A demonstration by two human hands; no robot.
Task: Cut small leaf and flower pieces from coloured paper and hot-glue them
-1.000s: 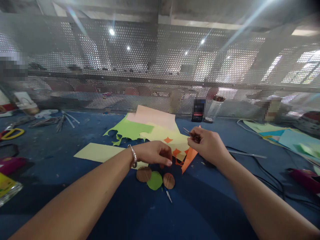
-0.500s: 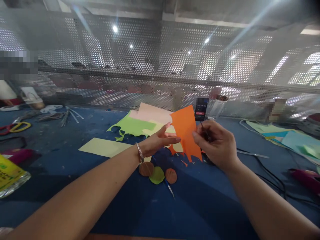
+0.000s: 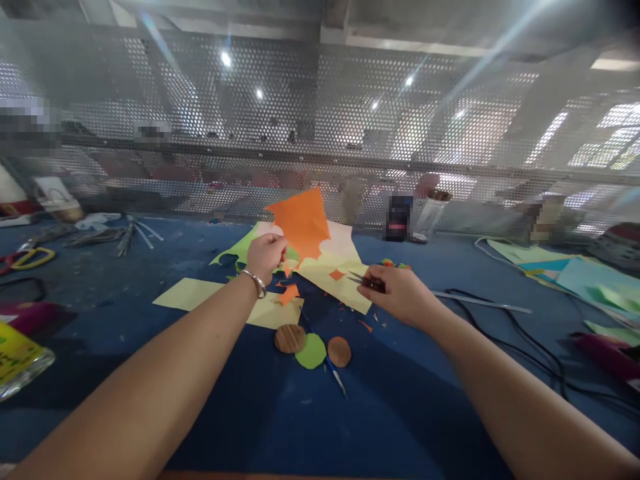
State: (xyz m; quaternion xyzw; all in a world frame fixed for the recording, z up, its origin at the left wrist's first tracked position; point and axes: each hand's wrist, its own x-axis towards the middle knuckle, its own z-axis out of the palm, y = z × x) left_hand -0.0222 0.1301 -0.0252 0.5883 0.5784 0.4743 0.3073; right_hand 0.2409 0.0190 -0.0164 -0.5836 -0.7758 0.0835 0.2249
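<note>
My left hand [image 3: 267, 257] is closed at the left edge of an orange paper sheet [image 3: 303, 223] and grips it, tilted up over other sheets. Its lower edge is ragged from cuts. My right hand [image 3: 400, 293] is wrapped around dark-handled scissors [image 3: 356, 276], their blades pointing left. Below the blades lies pale yellow paper [image 3: 345, 287] with a small orange scrap [image 3: 337, 274] over it. Another orange scrap [image 3: 289, 294] is beside my left wrist. Nearer me are a brown striped disc [image 3: 289, 339], a green paper disc [image 3: 311, 351] and a smaller brown disc [image 3: 339, 351].
A blue pen-like tool [image 3: 336, 377] lies by the discs. Green cut paper [image 3: 235, 250] is behind my left hand. A phone [image 3: 398, 219] and a clear jar [image 3: 433, 217] stand at the back. Black cable [image 3: 525, 333] and coloured sheets [image 3: 575, 280] are at right.
The orange sheet has moved left with my left hand, which has closed on its edge. My right hand has come away from the sheet and lowered with the scissors.
</note>
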